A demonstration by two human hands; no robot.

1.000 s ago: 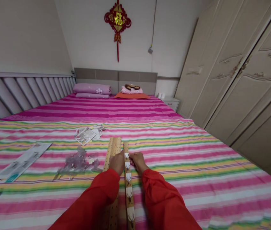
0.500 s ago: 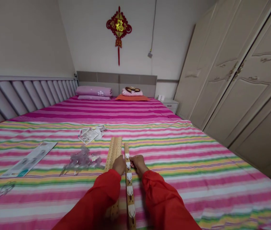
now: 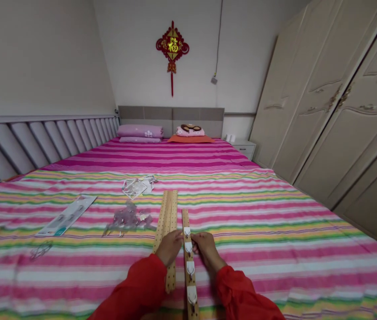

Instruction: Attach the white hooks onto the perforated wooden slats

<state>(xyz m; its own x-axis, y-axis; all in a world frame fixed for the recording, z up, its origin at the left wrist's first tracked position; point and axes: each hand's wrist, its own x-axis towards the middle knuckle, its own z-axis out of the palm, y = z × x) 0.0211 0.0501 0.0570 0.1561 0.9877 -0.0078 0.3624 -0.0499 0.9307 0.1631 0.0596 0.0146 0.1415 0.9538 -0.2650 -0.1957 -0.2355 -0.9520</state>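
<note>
A narrow wooden strip (image 3: 187, 261) stands lengthwise before me, with several white hooks (image 3: 190, 268) in a row along it. Its near end runs out of the bottom of the view. At its left edge, by the upper two hooks, my left hand (image 3: 170, 247) has its fingers closed on the strip. Opposite, my right hand (image 3: 206, 249) pinches the right edge, fingertips partly hidden. Under and beside my left wrist lie wider wooden strips with holes (image 3: 166, 213), side by side on the striped sheet.
Left of the strips is a heap of clear plastic packets (image 3: 128, 218) with small metal parts. Behind it lie more flat packets (image 3: 139, 186). A hook card (image 3: 68, 217) and a crumpled clear wrapper (image 3: 41, 250) lie further left. A bed rail (image 3: 48, 119) borders the left side.
The hooked strip has slid toward me, so its nearest hook has left the view. Both hands moved with it, still on its edges. The whole view has shifted slightly as my head turned.
</note>
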